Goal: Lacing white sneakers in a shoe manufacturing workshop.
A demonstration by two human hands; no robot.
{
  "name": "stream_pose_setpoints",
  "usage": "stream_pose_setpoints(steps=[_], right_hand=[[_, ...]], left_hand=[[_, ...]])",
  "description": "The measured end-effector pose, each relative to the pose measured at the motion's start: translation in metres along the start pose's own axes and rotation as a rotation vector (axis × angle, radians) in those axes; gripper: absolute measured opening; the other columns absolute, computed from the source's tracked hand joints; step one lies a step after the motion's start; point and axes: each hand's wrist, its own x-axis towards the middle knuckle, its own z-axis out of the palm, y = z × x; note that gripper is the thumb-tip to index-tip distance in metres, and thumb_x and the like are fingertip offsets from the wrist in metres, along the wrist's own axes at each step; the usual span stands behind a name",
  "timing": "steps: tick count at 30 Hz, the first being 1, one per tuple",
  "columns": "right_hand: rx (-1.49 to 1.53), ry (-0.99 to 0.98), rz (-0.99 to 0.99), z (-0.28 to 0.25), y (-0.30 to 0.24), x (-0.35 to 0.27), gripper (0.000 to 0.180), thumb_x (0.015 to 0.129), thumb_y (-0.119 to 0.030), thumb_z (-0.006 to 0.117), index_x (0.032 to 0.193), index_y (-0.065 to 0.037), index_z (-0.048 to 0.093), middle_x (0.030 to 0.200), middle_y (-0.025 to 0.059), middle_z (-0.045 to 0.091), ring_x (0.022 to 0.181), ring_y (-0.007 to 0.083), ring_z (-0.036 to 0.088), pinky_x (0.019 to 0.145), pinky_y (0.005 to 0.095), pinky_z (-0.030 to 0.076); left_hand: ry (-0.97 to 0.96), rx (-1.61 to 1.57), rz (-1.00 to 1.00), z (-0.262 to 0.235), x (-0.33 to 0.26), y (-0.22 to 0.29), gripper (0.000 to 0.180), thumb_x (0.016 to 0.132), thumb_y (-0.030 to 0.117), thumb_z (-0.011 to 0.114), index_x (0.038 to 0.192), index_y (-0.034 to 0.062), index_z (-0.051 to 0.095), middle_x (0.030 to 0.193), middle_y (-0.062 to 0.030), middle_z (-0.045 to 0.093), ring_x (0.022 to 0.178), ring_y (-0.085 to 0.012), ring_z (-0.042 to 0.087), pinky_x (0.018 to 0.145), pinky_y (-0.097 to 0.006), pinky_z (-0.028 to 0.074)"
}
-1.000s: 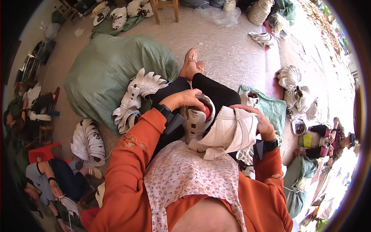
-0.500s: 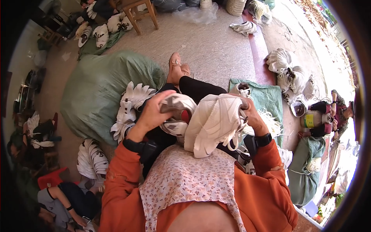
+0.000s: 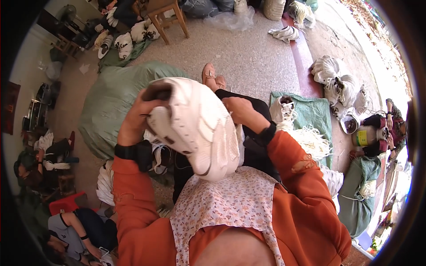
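Note:
A white shoe upper (image 3: 202, 128) is raised in front of my chest, its toe end pointing down toward the floral apron (image 3: 222, 195). My left hand (image 3: 141, 113) is closed round its dark-lined opening at the upper left. At the upper's right edge, my right hand (image 3: 242, 113) has its fingers curled closed; what they pinch is hidden. Part of another pale piece shows behind the upper's right side. Under my left wrist, more white uppers (image 3: 160, 155) with dark lining are partly covered.
A large green sack (image 3: 111, 108) bulges at left. On a green cloth (image 3: 310, 111) at right lie an upper (image 3: 284, 111) and a heap of white laces (image 3: 313, 142). Bundled uppers (image 3: 339, 84) lie beyond. A wooden stool (image 3: 164, 17) stands ahead; other people sit at both sides.
The white upper has moved left and been turned, and my left hand now grips its opening. My right hand has shifted left and up to its edge. The view has shifted slightly.

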Motion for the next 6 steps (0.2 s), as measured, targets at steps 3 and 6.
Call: stream_pose_setpoints(steps=[3,6], right_hand=[[0.158,-0.003,-0.078,0.024,0.012,0.015,0.033,0.085,-0.035,0.065,0.107,-0.011,0.07,0.102,0.0155,0.071,0.099,0.0349,0.068,0.083,0.0457,0.053],[0.151,-0.169,-0.078,0.006,0.01,0.006,0.038,0.086,-0.038,0.065,0.113,-0.011,0.07,0.107,0.0191,0.07,0.104,0.0348,0.066,0.086,0.0452,0.052]], left_hand=[[-0.155,-0.126,-0.382,0.033,0.037,-0.032,0.041,0.082,0.003,0.061,0.123,-0.0023,0.063,0.118,-0.0064,0.066,0.107,-0.015,0.062,0.096,-0.028,0.046],[-0.193,-0.165,-0.491,0.04,0.043,-0.077,0.043,0.084,0.005,0.06,0.127,-0.0013,0.061,0.12,-0.0056,0.067,0.108,-0.0152,0.062,0.097,-0.027,0.046]])
